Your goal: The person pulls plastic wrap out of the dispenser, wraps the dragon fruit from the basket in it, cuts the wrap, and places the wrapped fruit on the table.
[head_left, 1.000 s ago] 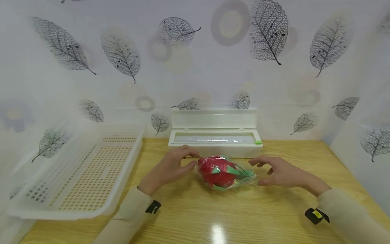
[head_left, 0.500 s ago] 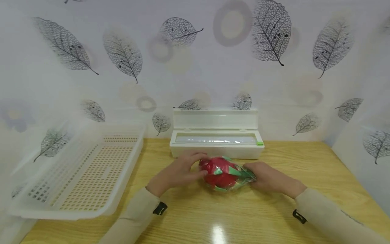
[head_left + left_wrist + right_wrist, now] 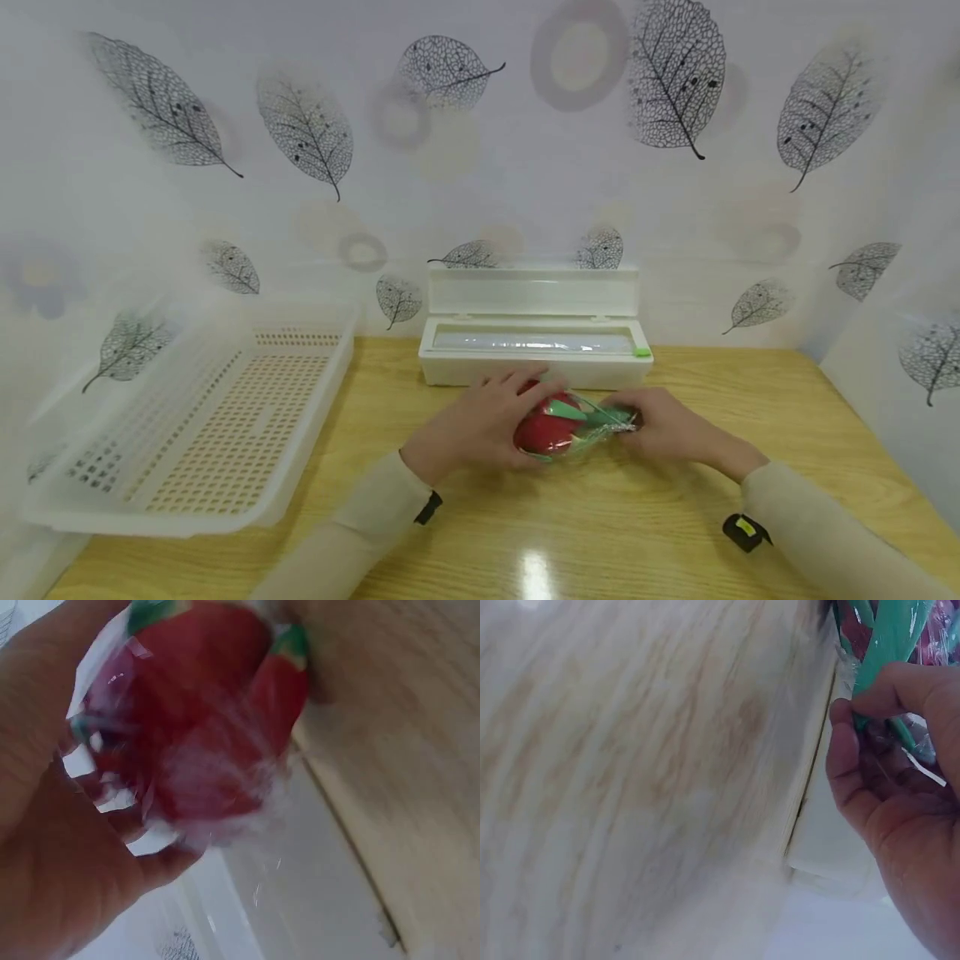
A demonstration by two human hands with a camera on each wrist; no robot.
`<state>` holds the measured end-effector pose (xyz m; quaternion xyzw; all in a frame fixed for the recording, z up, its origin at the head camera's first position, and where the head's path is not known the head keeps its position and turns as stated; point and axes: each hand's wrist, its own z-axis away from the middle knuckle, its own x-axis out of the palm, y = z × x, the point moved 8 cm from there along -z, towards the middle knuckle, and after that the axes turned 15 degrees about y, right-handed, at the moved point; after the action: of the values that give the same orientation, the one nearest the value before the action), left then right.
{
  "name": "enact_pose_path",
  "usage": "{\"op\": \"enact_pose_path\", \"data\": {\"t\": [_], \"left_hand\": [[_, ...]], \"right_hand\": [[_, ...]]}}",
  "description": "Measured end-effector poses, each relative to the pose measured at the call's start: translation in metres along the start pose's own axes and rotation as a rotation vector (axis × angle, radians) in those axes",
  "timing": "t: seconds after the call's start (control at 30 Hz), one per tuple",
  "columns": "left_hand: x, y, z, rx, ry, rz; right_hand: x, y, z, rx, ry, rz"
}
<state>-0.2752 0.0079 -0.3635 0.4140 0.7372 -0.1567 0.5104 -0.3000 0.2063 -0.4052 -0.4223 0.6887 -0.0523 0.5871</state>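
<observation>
A red dragon fruit (image 3: 547,429) with green leaf tips, covered in clear plastic film, is at the middle of the table. My left hand (image 3: 480,421) curls round its left end, thumb on the near side and fingers over the far side. In the left wrist view, crinkled film bunches over the red end of the dragon fruit (image 3: 202,705) by the fingers. At the other end, my right hand (image 3: 667,425) grips the green tip and its gathered film. The right wrist view has thumb and forefinger pinching around the green leaves (image 3: 889,645).
Just behind the fruit stands a white cling film box (image 3: 536,368), its lid (image 3: 532,292) raised and a film roll (image 3: 487,342) inside. A green slider (image 3: 642,352) sits at its right end. On the left is a white perforated basket (image 3: 341,375).
My left hand has moved right and wrapped round the fruit's left end. My right hand has come in from the right, going from spread fingers to a grip on the green tip.
</observation>
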Motion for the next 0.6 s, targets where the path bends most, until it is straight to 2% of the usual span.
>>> {"op": "enact_pose_path", "data": {"t": [0.07, 0.13, 0.3, 0.4, 0.5, 0.53, 0.6], "left_hand": [[0.008, -0.001, -0.001, -0.019, -0.04, -0.039], [0.012, -0.005, -0.002, -0.052, -0.05, -0.032], [0.013, -0.018, -0.001, -0.12, -0.036, 0.155], [0.013, -0.024, 0.0, -0.146, -0.058, 0.253], [0.012, -0.025, 0.002, -0.156, -0.078, 0.292], [0.012, -0.025, 0.002, -0.155, -0.082, 0.301], [0.011, -0.025, 0.002, -0.154, -0.085, 0.314]], "right_hand": [[-0.005, 0.001, 0.001, 0.021, 0.037, -0.036], [-0.01, 0.002, 0.003, 0.054, 0.084, -0.09], [-0.019, -0.002, 0.007, 0.082, 0.23, -0.251], [-0.022, -0.005, 0.009, 0.056, 0.28, -0.284], [-0.024, -0.01, 0.012, -0.041, 0.327, -0.273], [-0.026, -0.014, 0.013, -0.105, 0.346, -0.252], [-0.029, -0.024, 0.017, -0.283, 0.395, -0.157]]}}
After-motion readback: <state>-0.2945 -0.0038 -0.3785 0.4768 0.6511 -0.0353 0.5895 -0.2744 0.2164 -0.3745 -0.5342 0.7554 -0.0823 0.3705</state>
